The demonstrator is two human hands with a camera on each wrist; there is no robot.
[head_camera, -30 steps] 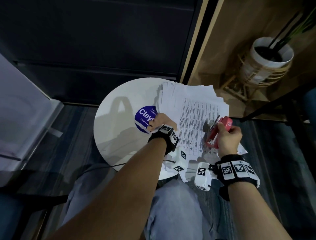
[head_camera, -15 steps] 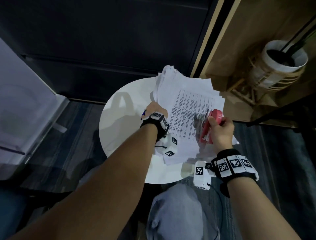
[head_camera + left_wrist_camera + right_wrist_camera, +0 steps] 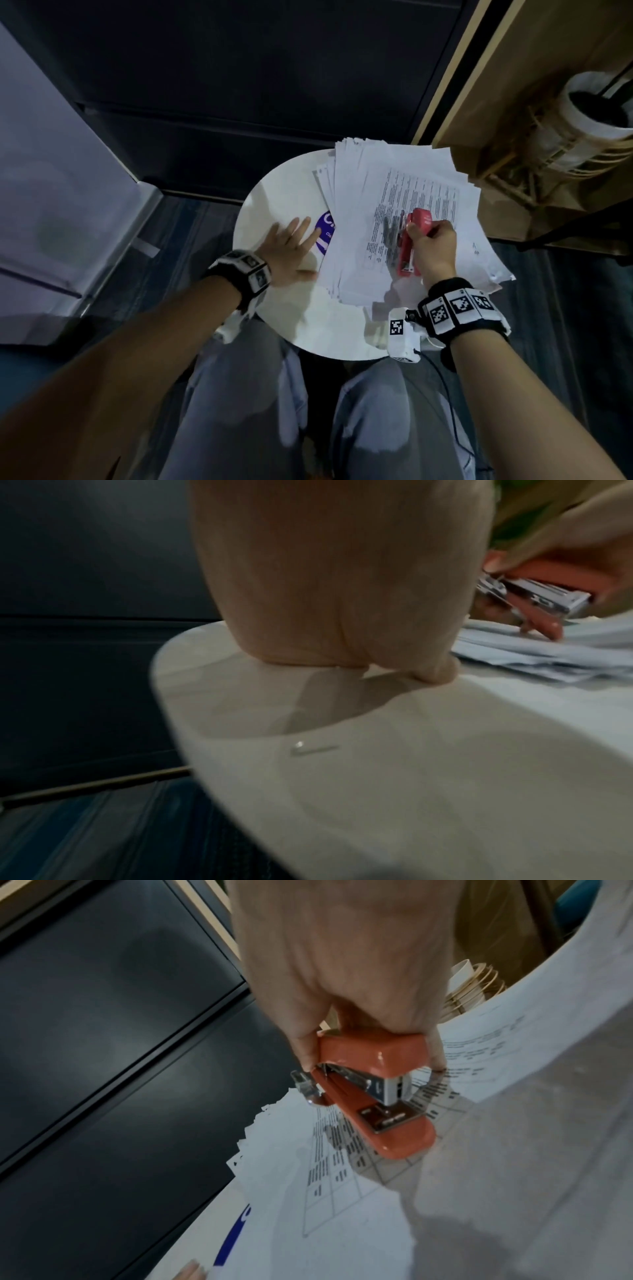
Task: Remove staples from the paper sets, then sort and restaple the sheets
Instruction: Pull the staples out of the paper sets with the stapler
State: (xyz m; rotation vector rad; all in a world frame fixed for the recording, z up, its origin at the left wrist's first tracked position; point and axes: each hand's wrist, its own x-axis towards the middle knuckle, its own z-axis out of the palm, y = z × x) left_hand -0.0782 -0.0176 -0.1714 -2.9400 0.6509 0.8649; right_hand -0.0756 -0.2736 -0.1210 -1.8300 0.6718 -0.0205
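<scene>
Stapler (image 3: 412,240): clasped in right hand (image 3: 435,248), over papers (image 3: 404,192). Left hand (image 3: 291,251): flat, fingers spread on table (image 3: 284,192), just beside stack. Risk: unpinned sheets likely slide; loose staple (image 3: 313,749) near left palm may prick.

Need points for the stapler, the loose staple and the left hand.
stapler (image 3: 383,1056): right wrist view, red top cover.
loose staple (image 3: 313,749): left wrist view, its crown.
left hand (image 3: 286,255): head view, back of hand.

Papers (image 3: 404,219) on table's (image 3: 284,192) right half, sticker (image 3: 323,233) partly beneath
</scene>
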